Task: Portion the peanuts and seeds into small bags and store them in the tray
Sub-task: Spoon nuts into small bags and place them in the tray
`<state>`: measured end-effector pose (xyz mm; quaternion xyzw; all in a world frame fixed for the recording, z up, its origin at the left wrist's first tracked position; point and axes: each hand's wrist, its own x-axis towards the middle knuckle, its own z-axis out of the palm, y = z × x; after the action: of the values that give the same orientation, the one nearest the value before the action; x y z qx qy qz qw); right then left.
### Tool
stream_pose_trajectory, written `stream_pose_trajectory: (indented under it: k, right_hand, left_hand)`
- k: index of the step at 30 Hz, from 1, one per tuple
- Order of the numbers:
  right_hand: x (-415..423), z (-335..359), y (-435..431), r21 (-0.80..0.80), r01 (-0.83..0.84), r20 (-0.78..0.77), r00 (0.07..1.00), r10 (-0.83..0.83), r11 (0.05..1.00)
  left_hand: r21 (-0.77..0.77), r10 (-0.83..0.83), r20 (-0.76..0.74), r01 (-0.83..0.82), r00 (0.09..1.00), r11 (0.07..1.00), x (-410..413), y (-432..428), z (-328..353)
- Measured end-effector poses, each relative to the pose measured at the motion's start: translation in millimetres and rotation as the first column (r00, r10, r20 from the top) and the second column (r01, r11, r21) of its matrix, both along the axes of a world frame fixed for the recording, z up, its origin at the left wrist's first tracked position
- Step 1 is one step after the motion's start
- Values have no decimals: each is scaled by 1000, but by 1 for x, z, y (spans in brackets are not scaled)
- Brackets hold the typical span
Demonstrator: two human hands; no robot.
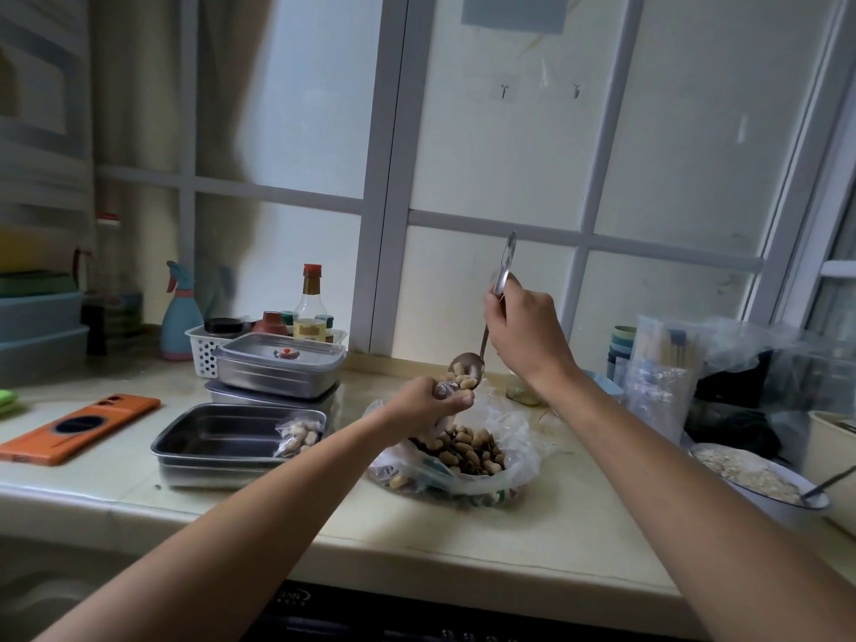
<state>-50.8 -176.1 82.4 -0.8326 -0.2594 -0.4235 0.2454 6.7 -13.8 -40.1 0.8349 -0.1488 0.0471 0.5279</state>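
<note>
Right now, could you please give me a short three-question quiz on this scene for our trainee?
1. True or false: the right hand holds the spoon by its handle.
2. How many filled bags lie in the open tray? A) none B) one C) three
3. Fill in: the left hand grips a small bag above the large plastic bag of ____.

Key:
1. True.
2. B: one filled bag, at the tray's right end.
3. Peanuts.
</note>
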Motion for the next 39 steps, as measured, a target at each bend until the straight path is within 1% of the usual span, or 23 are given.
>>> stream_pose_trajectory:
  k: [8,12,14,17,22,26,29,32,34,36,39]
  right_hand:
    - [-1,0,-2,10,2,23,1000,-3,1000]
    - [2,-2,-3,-16,-60,-56,997,59,998]
    - [1,-2,-2,-27,-70,-67,995,68,997]
    - [1,-2,-3,-29,-54,-32,998,53,998]
    - [5,-4,-5,5,-27,13,1000,27,1000]
    - [4,-7,-4,-57,-119,-5,993,118,991]
    - [4,-8,-3,-95,-147,23,988,150,985]
    - [5,-6,-4,-50,-140,98,985,144,989]
    - [6,-6,-4,-8,-132,122,984,132,991]
    - [6,-7,-4,10,-138,108,985,136,990]
    - [8,-8,-5,16,-156,47,987,155,988]
  left_hand:
    - [-39,2,-5,-2,1000,999,2,-2,-1]
    - [-45,4,2,-4,1000,999,0,-5,-1]
    - [-45,7,6,-7,1000,999,1,-6,-2]
    - [-72,8,-9,-9,1000,997,1,-5,-3]
    - [-76,8,22,-7,1000,997,-4,-4,0]
    - [-73,6,26,-4,1000,997,-6,-4,1]
    - [-130,-33,17,35,999,991,-11,-4,1]
    - [-170,-31,14,33,999,985,-13,-4,1]
    - [-174,-7,14,9,1000,985,-14,-5,3]
    - [-181,-10,17,13,1000,983,-17,-4,6]
    - [-201,-43,23,47,999,978,-20,-2,7]
